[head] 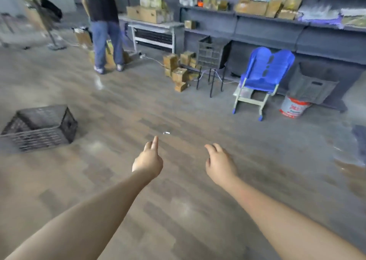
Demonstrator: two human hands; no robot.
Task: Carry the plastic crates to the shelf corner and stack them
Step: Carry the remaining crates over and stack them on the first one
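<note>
Both hands are empty: the left hand [148,161] has loosely extended fingers, the right hand [219,163] is half-curled. 1 dark latticed plastic crate [40,127] sits well left of the left fingertips; step closer, then grip opposite rims evenly.

Blue chair [266,69] beside paint bucket [294,107]

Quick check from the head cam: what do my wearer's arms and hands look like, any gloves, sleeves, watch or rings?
Both forearms are bare along all that the view shows; no sleeve edge shows. The left hand and right hand wear no gloves. No watch, band or bracelet shows at either wrist, and no ring can be made out, though the picture is somewhat blurred. No markings or tape are visible.
</note>
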